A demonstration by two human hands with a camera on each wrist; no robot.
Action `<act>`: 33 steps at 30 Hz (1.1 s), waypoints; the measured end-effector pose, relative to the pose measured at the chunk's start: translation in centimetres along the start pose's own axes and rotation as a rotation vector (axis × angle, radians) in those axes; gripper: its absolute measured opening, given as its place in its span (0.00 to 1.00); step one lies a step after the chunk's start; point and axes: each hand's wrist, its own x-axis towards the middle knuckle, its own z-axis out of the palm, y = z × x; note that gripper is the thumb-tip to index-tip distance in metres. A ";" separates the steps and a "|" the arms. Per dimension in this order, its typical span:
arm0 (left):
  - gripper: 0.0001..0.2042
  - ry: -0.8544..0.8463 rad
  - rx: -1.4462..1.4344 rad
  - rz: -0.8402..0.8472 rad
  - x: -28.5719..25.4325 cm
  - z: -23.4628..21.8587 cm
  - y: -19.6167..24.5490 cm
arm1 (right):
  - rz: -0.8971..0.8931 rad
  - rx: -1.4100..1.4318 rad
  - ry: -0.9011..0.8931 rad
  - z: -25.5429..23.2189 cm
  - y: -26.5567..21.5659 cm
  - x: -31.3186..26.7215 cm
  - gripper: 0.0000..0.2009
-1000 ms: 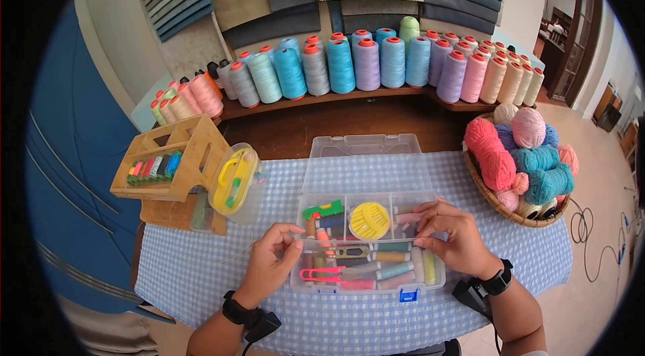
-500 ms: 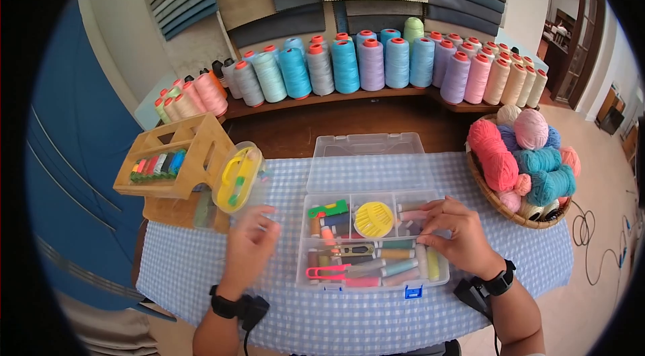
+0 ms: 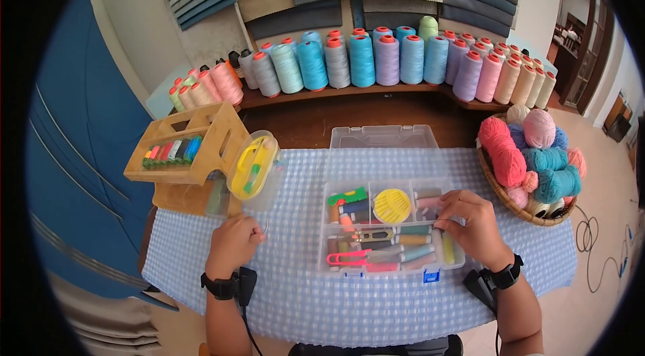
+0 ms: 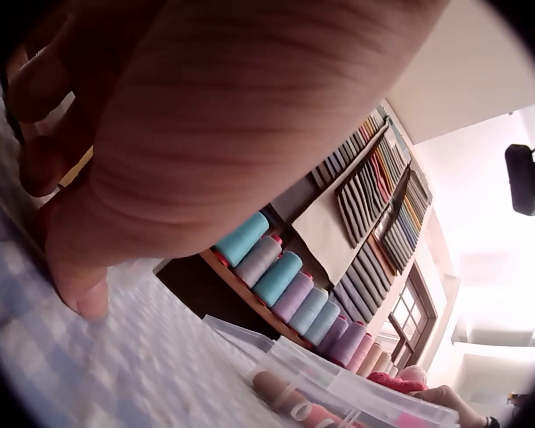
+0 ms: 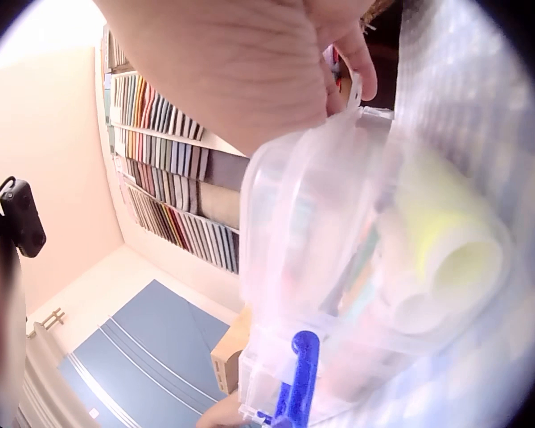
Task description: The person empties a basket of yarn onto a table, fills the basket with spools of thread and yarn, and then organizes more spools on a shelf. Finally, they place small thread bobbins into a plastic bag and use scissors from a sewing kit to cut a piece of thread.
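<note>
A clear plastic sewing box [image 3: 391, 272] stands on the blue checked cloth, with its lid [image 3: 384, 137] folded back behind it. Inside are thread spools, a yellow round case [image 3: 392, 206], a pink-handled thread snipper [image 3: 346, 258] and a green tool [image 3: 347, 196]. My right hand [image 3: 471, 223] pinches the box's clear plastic near its right side; its fingertips are partly hidden in the right wrist view. My left hand [image 3: 234, 243] rests low on the cloth, fingers curled, beside a thin thread [image 3: 265, 225]. Whether it grips the thread I cannot tell.
A wooden thread rack [image 3: 181, 147] and a clear container with yellow parts [image 3: 254, 168] stand on the left. At the right is a basket of yarn [image 3: 531, 213]. Large thread cones [image 3: 361, 63] line the shelf behind. A blue latch [image 3: 431, 277] sits at the box's front.
My left hand has left the box's left side and moved left and down onto the cloth. The right hand stays at the box. The head view has shifted slightly.
</note>
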 end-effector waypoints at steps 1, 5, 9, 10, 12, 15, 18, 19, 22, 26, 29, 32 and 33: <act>0.09 0.039 0.009 0.052 0.1 0.1 -0.1 | 0.003 -0.022 0.016 -0.1 -0.1 0.0 0.10; 0.06 0.144 -0.342 -0.004 1.2 -0.8 0.9 | -0.091 -0.158 0.086 -1.3 -2.7 1.2 0.12; 0.05 0.129 -0.715 0.048 1.4 -1.0 2.1 | -0.245 -0.143 -0.067 -1.2 -7.4 1.9 0.10; 0.05 0.093 -0.811 0.123 1.6 -0.3 2.0 | -0.291 -0.213 -0.207 -0.9 -8.4 2.3 0.08; 0.04 0.057 -0.906 0.220 1.5 0.1 2.5 | -0.391 -0.336 -0.366 0.3 -9.0 2.8 0.03; 0.05 0.093 -0.938 0.303 1.2 0.3 4.3 | -0.350 -0.521 -0.441 2.4 -7.7 3.4 0.05; 0.05 0.171 -0.856 0.312 0.2 -0.4 5.7 | -0.340 -0.547 -0.426 2.6 -6.4 3.6 0.04; 0.05 0.173 -0.868 0.310 -0.1 -0.7 6.3 | -0.307 -0.534 -0.429 2.4 -6.1 3.7 0.05; 0.04 0.174 -0.878 0.302 -0.9 -0.8 7.4 | -0.285 -0.469 -0.363 1.2 -6.0 3.0 0.05; 0.04 0.175 -0.835 0.376 -1.3 -1.2 10.1 | -0.239 -0.447 -0.374 -0.4 -6.1 2.5 0.05; 0.03 0.179 -0.752 0.441 -1.1 -1.3 12.5 | -0.031 -0.230 -0.412 -1.8 -6.4 2.5 0.05; 0.04 0.375 -0.545 0.711 -0.7 -0.8 14.9 | 0.102 -0.083 -0.261 -1.9 -5.7 2.4 0.05; 0.04 0.369 -0.544 0.717 -0.5 -0.6 15.5 | 0.177 0.092 -0.181 -1.4 -4.4 2.1 0.05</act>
